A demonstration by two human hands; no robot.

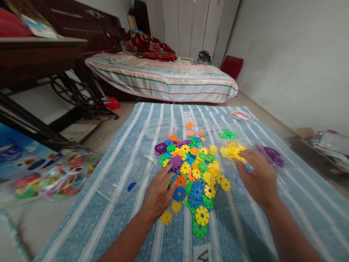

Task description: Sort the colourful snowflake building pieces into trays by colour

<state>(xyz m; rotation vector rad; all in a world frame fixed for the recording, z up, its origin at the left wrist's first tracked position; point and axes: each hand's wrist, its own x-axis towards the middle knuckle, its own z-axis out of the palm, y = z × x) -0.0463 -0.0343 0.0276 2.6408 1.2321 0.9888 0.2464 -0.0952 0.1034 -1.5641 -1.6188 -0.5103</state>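
Notched plastic discs in several colours lie heaped in a pile (196, 165) on the striped cloth. My left hand (158, 191) rests at the left side of this pile, its fingers stretched out and the thumb apart. Its fingertips touch or nearly touch a purple disc (176, 163). Over on the right, my right hand (259, 178) reaches in beside a group of yellow discs (231, 150), thumb and fingers slightly apart at the discs' edge. A blue disc (249, 167) shows partly beneath this hand. Its other fingers are mostly hidden.
Clear containers line the far side; one holds green discs (228, 134), another purple discs (274, 156). A clear container at left has a dark blue disc (131, 187). Bagged toys (65, 174) lie left of the table (109, 218). A bed (169, 80) stands behind.
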